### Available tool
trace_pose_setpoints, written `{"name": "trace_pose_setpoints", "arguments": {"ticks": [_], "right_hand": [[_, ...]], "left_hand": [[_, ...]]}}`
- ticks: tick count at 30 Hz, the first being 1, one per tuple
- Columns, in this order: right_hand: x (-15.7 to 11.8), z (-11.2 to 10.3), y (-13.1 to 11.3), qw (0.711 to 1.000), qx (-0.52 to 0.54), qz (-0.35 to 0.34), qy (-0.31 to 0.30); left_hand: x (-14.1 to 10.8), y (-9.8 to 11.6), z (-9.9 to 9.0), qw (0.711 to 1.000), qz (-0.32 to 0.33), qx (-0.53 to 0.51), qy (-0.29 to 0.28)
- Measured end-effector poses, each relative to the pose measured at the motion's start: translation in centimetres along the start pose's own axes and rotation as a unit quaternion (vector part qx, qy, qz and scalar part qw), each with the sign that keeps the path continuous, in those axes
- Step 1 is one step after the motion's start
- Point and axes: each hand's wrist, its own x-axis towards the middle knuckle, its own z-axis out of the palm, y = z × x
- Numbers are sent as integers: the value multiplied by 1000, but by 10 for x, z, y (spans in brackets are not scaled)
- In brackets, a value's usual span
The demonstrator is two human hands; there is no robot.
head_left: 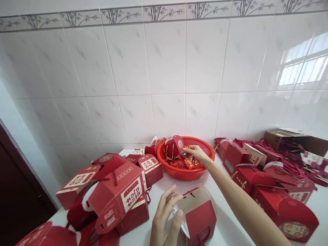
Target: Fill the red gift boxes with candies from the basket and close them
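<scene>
Left hand [167, 215] touches box [201, 218], right hand [196, 153] over basket [185, 175].

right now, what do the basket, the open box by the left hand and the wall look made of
Basket: likely glossy plastic, from its shiny red surface and small holes. Open box by the left hand: probably thin card, smooth red outside and pale inside, with creased folds; any coating is unclear. Wall: apparently glazed ceramic tile, given the grid of joints and bright window reflection.

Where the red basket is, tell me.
In the head view, the red basket sits just right of centre by the tiled wall, beyond the open box, at the right hand.
</scene>
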Motion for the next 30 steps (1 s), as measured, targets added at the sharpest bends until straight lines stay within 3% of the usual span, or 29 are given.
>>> {"name": "trace_pose_setpoints", "arguments": {"ticks": [8, 11, 16, 20, 24, 30], "right_hand": [[4, -12, 8, 988, 103, 19, 111], [4, -16, 7, 982, 130, 16, 134], [-5, -19, 6, 980, 138, -2, 145], [-12, -20, 9, 979, 118, -34, 160], [-10, -27, 17, 973, 95, -66, 201], [-3, -37, 28, 973, 89, -78, 198]], "left_hand": [[15, 15, -7, 996, -48, -74, 1], [32, 25, -13, 995, -53, -82, -1], [71, 43, -14, 997, -30, -56, -50], [111, 45, 0, 997, -36, 1, -74], [159, 29, 18, 983, -62, 92, -146], [215, -7, 58, 913, -142, 226, -308]]}}
